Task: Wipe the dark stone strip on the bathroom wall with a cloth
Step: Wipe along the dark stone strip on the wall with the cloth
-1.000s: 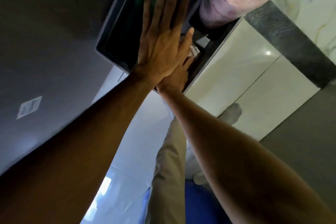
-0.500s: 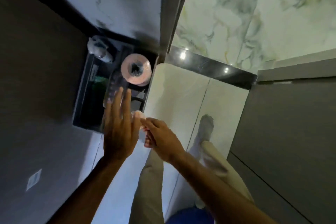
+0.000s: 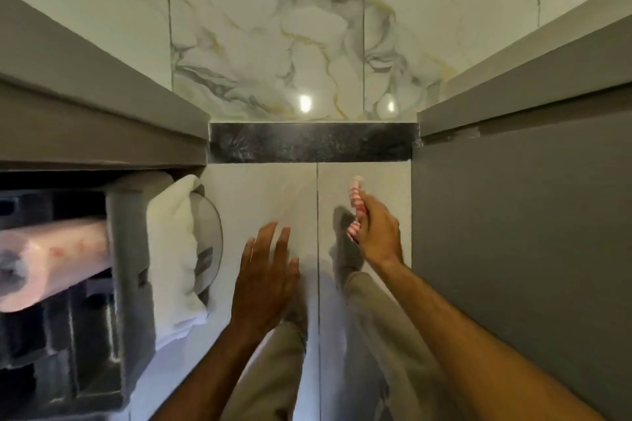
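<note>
A dark speckled stone strip (image 3: 313,142) runs across the wall straight ahead, between marble tiles above and plain pale tiles below. My right hand (image 3: 378,232) is closed around a folded red-and-white striped cloth (image 3: 356,202), whose tip sticks up a little below the strip without touching it. My left hand (image 3: 265,278) hangs lower and to the left, fingers spread, holding nothing.
A dark recessed shelf unit (image 3: 68,301) on the left holds a pink paper roll (image 3: 51,263) and a folded white towel (image 3: 174,249). Grey partition walls (image 3: 530,232) close in on both sides. My trouser legs and socked feet (image 3: 345,249) show below.
My view has swung from the shelf on the left to the wall ahead. Both hands came away from the shelf, and the right hand brought the striped cloth up toward the dark strip.
</note>
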The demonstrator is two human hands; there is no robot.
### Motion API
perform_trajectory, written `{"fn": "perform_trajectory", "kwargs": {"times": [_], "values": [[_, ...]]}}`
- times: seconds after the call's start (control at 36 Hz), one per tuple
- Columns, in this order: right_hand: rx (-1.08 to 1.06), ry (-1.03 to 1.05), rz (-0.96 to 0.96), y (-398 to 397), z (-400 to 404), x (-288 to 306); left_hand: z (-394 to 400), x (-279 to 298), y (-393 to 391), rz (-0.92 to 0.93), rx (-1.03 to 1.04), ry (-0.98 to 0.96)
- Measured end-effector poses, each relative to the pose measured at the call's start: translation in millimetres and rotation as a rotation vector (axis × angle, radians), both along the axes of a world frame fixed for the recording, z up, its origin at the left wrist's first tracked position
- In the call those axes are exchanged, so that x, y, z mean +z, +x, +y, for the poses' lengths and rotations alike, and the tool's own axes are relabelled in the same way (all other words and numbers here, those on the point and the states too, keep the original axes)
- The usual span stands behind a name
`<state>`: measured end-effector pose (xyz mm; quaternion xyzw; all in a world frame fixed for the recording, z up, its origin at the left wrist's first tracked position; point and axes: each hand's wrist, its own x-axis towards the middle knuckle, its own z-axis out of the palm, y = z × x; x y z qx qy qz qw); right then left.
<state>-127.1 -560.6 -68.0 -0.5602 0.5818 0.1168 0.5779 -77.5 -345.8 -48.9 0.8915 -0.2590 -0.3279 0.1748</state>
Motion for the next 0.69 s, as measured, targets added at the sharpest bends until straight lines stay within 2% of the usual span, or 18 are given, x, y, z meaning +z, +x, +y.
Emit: {"fn": "perform_trajectory", "kwargs": {"times": [0.06,0.17,0.31,0.39,0.47,0.56,0.69], "values": [[0.154,-0.115,0.017,-4,-35,-48,-23,-52,10,-0.003,-0.055,-0.002],[0.07,-0.124,-0.06,-4,-92,-135,-55,-157,35,-0.13,-0.071,-0.055],[0.35,-0.318,0.002,8,-151,-243,-61,-279,61,-0.257,-0.113,-0.01],[0.603,-0.599,0.156,24,-156,-299,-48,-341,65,-0.258,-0.152,0.086],[0.571,-0.789,0.272,43,-138,-334,-29,-389,61,-0.285,-0.202,0.084],[0.483,-0.948,0.324,59,-123,-360,-15,-419,60,-0.388,-0.241,0.043],[0.285,-1.116,0.186,99,-105,-382,-4,-439,62,-0.452,-0.223,-0.032]]}}
